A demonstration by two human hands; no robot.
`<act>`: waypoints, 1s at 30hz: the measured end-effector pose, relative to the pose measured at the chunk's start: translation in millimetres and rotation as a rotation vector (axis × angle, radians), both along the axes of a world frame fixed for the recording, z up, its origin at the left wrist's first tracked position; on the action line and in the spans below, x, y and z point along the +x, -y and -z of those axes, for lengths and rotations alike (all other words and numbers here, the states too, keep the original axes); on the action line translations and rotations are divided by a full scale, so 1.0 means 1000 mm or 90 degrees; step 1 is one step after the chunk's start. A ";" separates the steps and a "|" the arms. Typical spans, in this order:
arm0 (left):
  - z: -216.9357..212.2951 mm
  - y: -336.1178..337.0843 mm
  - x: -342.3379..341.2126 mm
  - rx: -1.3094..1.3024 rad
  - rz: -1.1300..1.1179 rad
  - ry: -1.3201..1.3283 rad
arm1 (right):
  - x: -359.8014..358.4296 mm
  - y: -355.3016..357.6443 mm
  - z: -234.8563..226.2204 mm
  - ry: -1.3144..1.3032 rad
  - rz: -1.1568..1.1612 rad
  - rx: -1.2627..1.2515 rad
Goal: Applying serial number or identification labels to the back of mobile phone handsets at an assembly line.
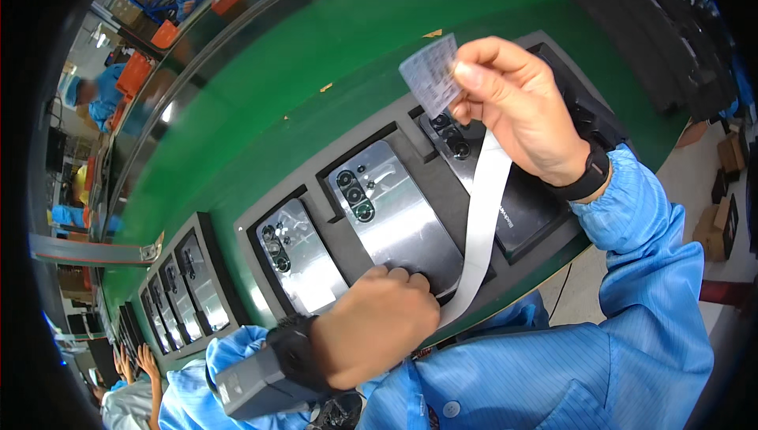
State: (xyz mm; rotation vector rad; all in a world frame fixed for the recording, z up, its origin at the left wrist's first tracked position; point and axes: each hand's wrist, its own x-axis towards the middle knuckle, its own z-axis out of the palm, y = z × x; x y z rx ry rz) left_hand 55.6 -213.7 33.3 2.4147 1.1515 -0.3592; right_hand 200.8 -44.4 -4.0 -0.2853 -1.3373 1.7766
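Observation:
My right hand (517,102) is raised, thumb and forefinger pinching a small, greyish, see-through printed label (431,75). A white paper strip (480,232) runs from below that hand down toward my left hand (379,323). The left fingers are curled over the near end of a silver phone (391,201); what they hold, if anything, is hidden. This phone lies camera side up in a dark foam tray (316,173). A second silver phone (298,260) sits to its left, and a darker phone (517,209) lies under my right hand and the strip.
Farther left on the green work surface (237,169), another foam tray (207,232) holds several phones. Dark foam sheets (632,43) are stacked at the far right. Another person's hands (142,363) show at the lower left. Co-workers in blue sit beyond, near orange bins (134,75).

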 end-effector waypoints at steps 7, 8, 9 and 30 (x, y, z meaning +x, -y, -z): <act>0.015 -0.033 -0.030 -0.075 -0.147 0.318 | 0.017 -0.003 -0.010 -0.184 -0.380 0.000; 0.022 -0.034 -0.033 -0.037 -0.202 0.322 | 0.020 -0.004 -0.012 -0.172 -0.467 0.029; 0.026 -0.035 -0.034 0.001 -0.256 0.327 | 0.019 -0.004 -0.014 -0.167 -0.468 0.029; 0.003 0.009 0.000 0.133 -0.124 0.057 | 0.013 0.009 -0.010 0.118 -0.834 0.162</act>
